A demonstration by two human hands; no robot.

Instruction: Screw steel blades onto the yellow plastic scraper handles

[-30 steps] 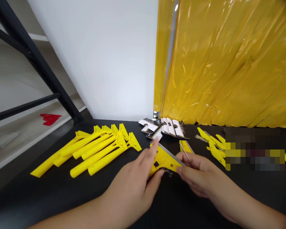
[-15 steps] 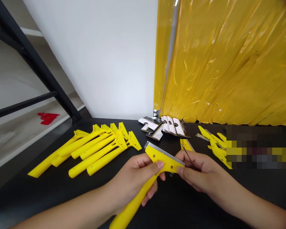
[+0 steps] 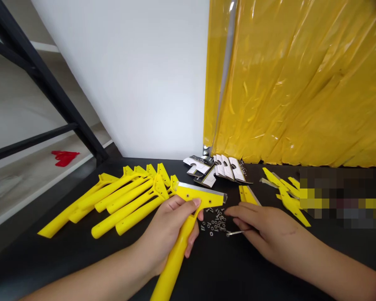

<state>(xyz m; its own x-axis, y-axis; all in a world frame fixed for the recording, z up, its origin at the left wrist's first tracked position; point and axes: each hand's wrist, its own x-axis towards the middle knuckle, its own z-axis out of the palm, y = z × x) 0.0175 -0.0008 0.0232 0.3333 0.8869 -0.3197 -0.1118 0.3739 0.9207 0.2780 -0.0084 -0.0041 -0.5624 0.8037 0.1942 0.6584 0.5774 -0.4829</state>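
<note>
Head view. The pile of fasteners [image 3: 218, 223], small bright metal screws and nuts, serves as landmark on the matt black tabletop [image 3: 203, 271]. Left of the pile, my left hand [image 3: 172, 221] is closed around the neck of a smooth yellow scraper [image 3: 177, 251], thumb pressed on its front and fingers wrapped behind; its round handle slants below my grip, and its flared, two-holed head, edged by a flat grey metal strip [image 3: 203, 189], lies above it. Right of the pile, my right hand [image 3: 257, 219] is partly curled, gripping a thin metal tool [image 3: 236, 232] with its tip at the pile's edge. Farther left lie glossy yellow handles [image 3: 125, 217] with forked heads; beyond the pile, white-and-black folded cards [image 3: 224, 166] with rounded cut-outs bear print too small to read.
</note>
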